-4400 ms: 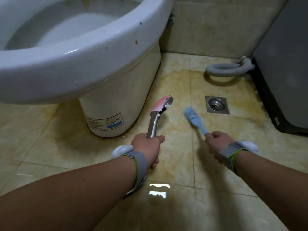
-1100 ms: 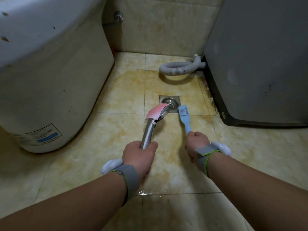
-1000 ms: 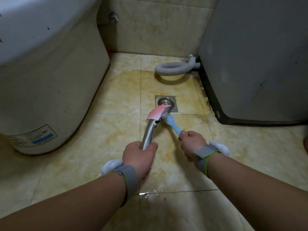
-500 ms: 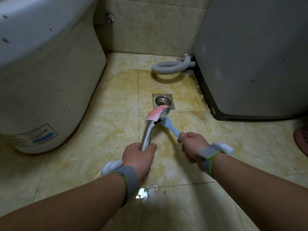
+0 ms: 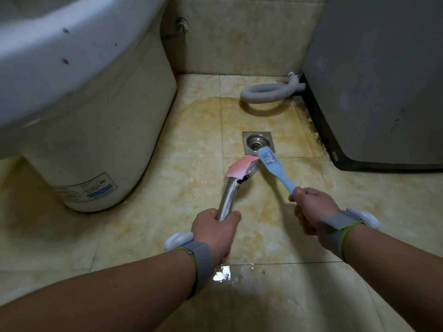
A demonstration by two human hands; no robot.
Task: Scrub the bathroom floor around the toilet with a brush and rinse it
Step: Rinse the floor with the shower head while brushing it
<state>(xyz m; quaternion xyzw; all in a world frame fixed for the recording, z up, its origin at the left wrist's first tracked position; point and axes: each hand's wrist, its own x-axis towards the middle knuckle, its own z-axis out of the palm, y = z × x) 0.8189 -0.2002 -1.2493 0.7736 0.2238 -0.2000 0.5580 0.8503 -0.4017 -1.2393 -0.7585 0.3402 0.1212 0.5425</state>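
The left hand (image 5: 215, 233) has a full grip, fingers wrapped round the chrome handle of the pink-faced hand sprayer (image 5: 227, 200). The right hand (image 5: 311, 207) closes its grip on the end of the blue brush (image 5: 275, 168), whose head lies at the near edge of the floor drain (image 5: 257, 142), just beside the sprayer head. The label (image 5: 88, 188) on the toilet base (image 5: 96, 140) is too blurred to read, as is the brush's sticker.

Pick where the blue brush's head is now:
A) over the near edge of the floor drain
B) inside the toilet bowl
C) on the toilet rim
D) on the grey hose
A: the right hand holds the blue brush, head over the near edge of the floor drain, beside the sprayer in the left hand.
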